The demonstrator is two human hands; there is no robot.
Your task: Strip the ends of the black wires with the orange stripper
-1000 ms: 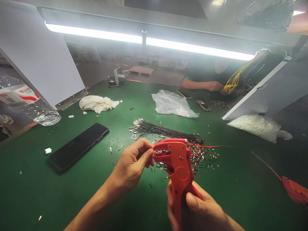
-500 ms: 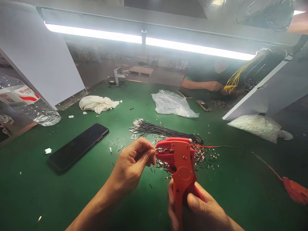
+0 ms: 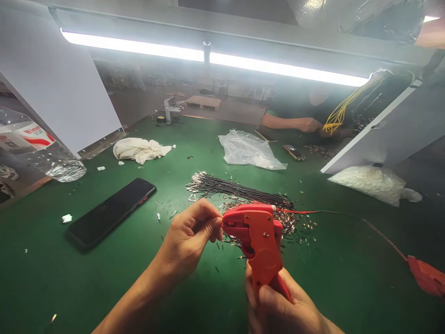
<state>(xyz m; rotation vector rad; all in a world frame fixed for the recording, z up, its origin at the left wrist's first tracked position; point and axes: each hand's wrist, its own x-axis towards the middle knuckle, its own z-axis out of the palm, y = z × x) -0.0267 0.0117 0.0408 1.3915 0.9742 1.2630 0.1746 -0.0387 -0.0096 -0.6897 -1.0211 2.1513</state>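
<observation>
Right hand (image 3: 288,304) grips a red tool (image 3: 266,250), left hand (image 3: 189,239) pinched up at its nose, can't tell on what.

The right hand (image 3: 283,304) grips a red stripper (image 3: 267,253).

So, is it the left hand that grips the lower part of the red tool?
No, the right hand grips the lower part of the red tool, while the left hand is at its front end.
</observation>
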